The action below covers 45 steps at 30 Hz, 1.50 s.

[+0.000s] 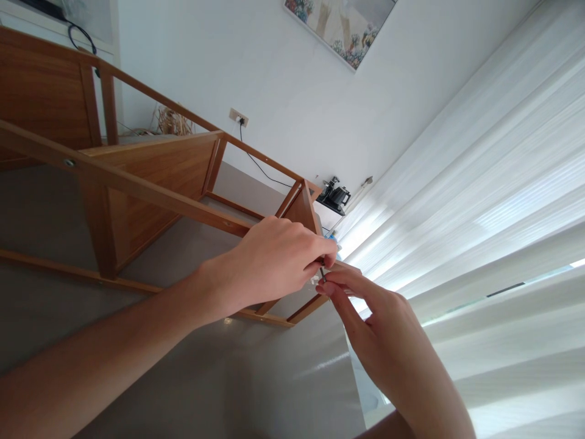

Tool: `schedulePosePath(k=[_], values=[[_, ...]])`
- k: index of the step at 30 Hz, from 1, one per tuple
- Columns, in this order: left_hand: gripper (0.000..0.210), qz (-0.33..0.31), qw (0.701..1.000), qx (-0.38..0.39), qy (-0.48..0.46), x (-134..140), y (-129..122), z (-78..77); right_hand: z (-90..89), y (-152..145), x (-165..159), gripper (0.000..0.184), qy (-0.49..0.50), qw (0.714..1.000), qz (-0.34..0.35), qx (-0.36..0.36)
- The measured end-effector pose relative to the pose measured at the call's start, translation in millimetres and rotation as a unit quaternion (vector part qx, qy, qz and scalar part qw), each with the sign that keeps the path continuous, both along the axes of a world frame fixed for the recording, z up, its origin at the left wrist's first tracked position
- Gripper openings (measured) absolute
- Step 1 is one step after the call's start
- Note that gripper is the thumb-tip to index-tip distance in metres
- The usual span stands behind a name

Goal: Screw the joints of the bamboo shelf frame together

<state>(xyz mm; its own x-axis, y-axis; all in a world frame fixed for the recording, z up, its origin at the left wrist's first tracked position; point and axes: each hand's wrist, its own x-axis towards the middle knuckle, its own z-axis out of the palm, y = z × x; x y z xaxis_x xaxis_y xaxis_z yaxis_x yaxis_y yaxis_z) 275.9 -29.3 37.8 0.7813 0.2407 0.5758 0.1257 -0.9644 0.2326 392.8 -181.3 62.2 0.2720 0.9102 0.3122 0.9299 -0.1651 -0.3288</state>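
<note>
Black pot (339,197) past the wooden frame (159,174), contents hidden; by the frame's end, right hand (379,317) pinches a thin rod (322,275) at its fingertips; left hand (278,256), cannot tell

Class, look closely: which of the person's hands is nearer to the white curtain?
Right. In the picture, the right hand overlaps the white curtain; the left hand is farther left, in front of the wooden frame.

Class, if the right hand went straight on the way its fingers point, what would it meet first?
Probably the left hand, close ahead of the right hand, though depth is unclear.
</note>
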Motion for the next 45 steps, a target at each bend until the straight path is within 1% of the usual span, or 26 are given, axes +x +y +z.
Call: schedulePosePath(k=[4,13,20,31,35,39,45], values=[[0.021,0.001,1.0,0.002,0.0,-0.6,0.2,0.2,-1.9,-0.3,3.0,0.026,-0.019,1.0,-0.013,0.021],[0.021,0.003,1.0,-0.005,0.017,-2.9,-0.7,3.9,-4.2,-1.0,6.5,0.028,-0.02,1.0,-0.018,0.013],[0.02,0.002,1.0,0.002,0.009,-1.1,-0.3,0.2,-4.8,-0.6,7.5,0.027,-0.026,0.999,-0.014,0.03],[0.021,-0.001,1.0,0.001,-0.002,-1.7,0.5,0.1,-3.6,1.4,6.4,0.029,-0.022,0.999,-0.015,0.018],[0.021,-0.002,1.0,0.0,0.008,-1.7,-0.3,0.4,-3.2,1.8,5.0,0.029,-0.025,0.999,-0.019,0.008],[0.022,0.001,1.0,0.005,-0.002,-1.4,-0.3,-0.8,-3.2,1.1,3.6,0.029,-0.026,0.999,-0.029,0.005],[0.022,0.005,1.0,0.009,-0.005,-1.0,0.7,-2.6,-2.7,1.7,2.9,0.028,0.007,0.999,-0.049,0.018]])
